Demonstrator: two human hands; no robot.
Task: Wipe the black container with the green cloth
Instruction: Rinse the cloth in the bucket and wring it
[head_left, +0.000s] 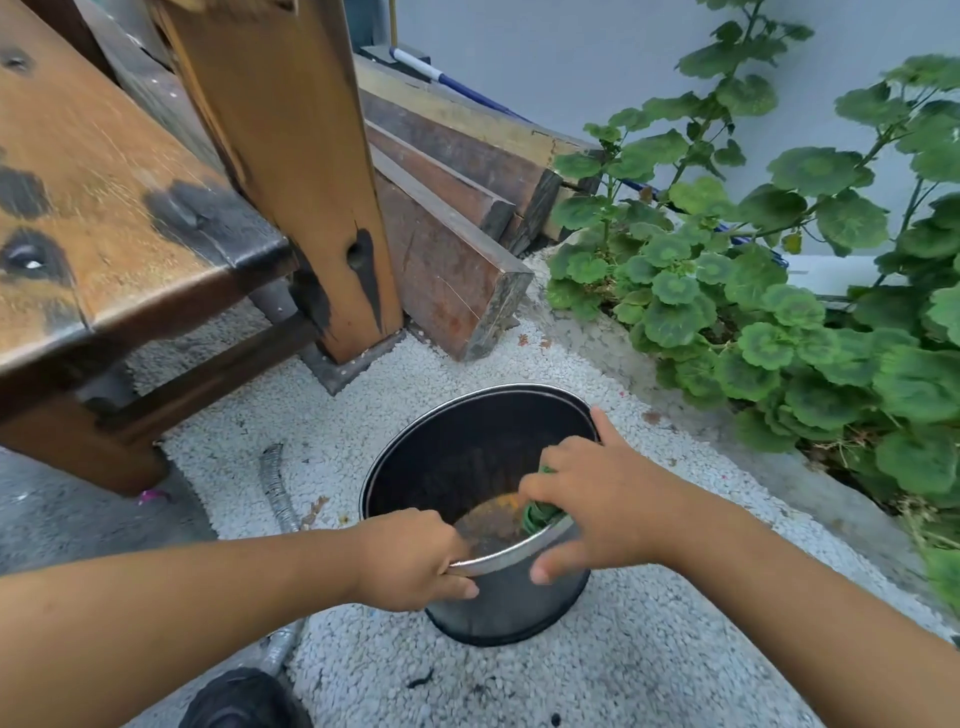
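1. The black container (498, 603), a round bucket with a bright metal rim, stands on the pale gravel floor (597, 665) near the bottom centre of the scene, tilted slightly toward the person.
2. The green cloth (540, 512) sits bunched inside the container, pressed against the near right part of the inner wall; only a small fold shows under the fingers.
3. The right hand (597, 499) is closed around the cloth, fingers inside the rim and the thumb hooked over the outside wall.
4. The left hand (415, 558) grips the near rim tightly, steadying the container.
5. An orange-brown, rust-like patch (493, 519) shows on the inner wall just left of the cloth, and the far inner wall looks dull and dusty.
6. By these signs the wiping is under way but not finished: the grime by the cloth remains, and most of the inside, and likely the outside, appears left to do.
7. A grey ribbed hose (278, 488) lies on the gravel to the left of the container.
8. Farther out, a worn wooden bench (119, 208) fills the far left, stacked planks (452, 249) lean behind it, and a leafy green plant (753, 312) spreads along the right.
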